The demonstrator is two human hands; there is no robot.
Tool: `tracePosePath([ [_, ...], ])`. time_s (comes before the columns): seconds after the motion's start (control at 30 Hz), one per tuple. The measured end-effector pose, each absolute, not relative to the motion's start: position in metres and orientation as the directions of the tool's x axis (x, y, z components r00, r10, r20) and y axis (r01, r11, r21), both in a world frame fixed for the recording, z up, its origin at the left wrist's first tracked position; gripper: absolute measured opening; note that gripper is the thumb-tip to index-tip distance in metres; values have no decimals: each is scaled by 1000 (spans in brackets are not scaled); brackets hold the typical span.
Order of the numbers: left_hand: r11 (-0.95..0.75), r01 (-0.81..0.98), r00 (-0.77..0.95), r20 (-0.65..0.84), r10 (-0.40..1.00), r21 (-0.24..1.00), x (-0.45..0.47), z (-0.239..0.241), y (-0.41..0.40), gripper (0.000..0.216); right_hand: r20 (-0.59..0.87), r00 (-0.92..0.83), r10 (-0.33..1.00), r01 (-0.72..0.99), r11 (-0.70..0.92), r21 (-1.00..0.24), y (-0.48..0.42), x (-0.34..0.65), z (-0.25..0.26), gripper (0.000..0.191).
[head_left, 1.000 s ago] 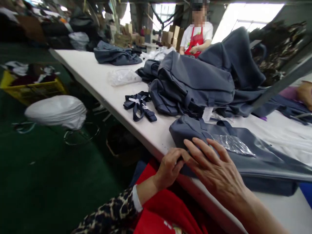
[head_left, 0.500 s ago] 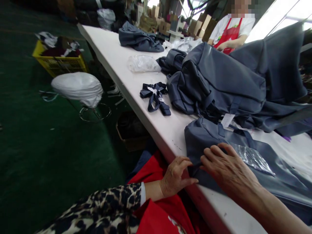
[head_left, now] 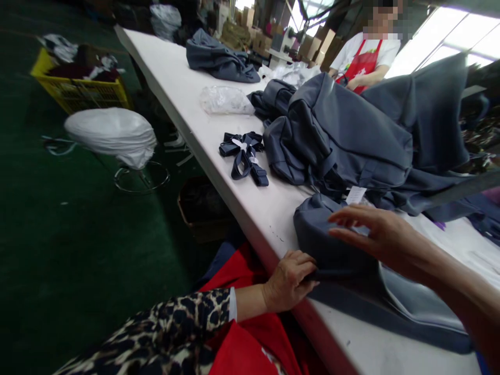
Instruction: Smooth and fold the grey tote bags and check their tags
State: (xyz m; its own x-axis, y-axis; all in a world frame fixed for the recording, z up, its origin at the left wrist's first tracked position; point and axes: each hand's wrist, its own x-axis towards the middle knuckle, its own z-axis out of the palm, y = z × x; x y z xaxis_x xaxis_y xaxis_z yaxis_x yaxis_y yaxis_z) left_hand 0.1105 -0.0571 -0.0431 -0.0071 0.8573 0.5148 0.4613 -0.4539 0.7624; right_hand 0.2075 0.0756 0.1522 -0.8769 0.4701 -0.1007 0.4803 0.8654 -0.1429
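A flat grey bag [head_left: 320, 234] lies at the near edge of the long white table [head_left: 183, 104]. My left hand [head_left: 289, 278] pinches the bag's near corner at the table edge, fingers closed on the fabric. Above the bag my right hand [head_left: 375, 237] hovers with fingers stretched out and apart, holding nothing. A white tag [head_left: 355, 195] shows just behind the bag. A heap of grey bags [head_left: 344, 135] rises beyond it.
Dark blue straps [head_left: 244, 156] and a clear plastic wrapper [head_left: 224, 100] lie further along the table, with another grey bag [head_left: 219, 58] beyond. A person in a red apron [head_left: 365, 60] works at the far side. On the green floor stand a yellow crate [head_left: 78, 86], a white sack [head_left: 111, 135] and a dark basket [head_left: 203, 203].
My right hand has lifted off the bag and now hovers above it with fingers spread. The left hand keeps its pinch on the near corner. The bag's top looks folded over, hiding the plastic piece.
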Motion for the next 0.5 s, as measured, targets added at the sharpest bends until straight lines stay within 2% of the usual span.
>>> tracePosePath([
  [0.07, -466, 480, 23, 520, 854, 743, 105, -42, -59, 12, -87, -868, 489, 497, 854, -152, 107, 190, 145, 50],
  [0.13, -489, 503, 69, 531, 844, 712, 95, -40, -58, 13, -162, -904, 396, 422, 887, -186, 136, 168, 126, 58],
  [0.23, -522, 529, 129, 545, 828, 669, 72, -35, -55, 14, -262, -944, 201, 274, 920, -281, 165, 134, 96, 55],
  [0.3, -530, 536, 155, 541, 827, 657, 55, -32, -55, 14, -278, -949, 148, 233, 923, -306, 176, 119, 83, 54],
  [0.4, -503, 532, 116, 529, 840, 682, 38, -29, -61, 15, -234, -953, 192, 240, 951, -193, 188, 112, 72, 57],
  [0.5, -433, 504, 0, 501, 865, 747, 39, -27, -70, 20, -197, -894, 401, 418, 907, -48, 201, 118, 55, 63],
])
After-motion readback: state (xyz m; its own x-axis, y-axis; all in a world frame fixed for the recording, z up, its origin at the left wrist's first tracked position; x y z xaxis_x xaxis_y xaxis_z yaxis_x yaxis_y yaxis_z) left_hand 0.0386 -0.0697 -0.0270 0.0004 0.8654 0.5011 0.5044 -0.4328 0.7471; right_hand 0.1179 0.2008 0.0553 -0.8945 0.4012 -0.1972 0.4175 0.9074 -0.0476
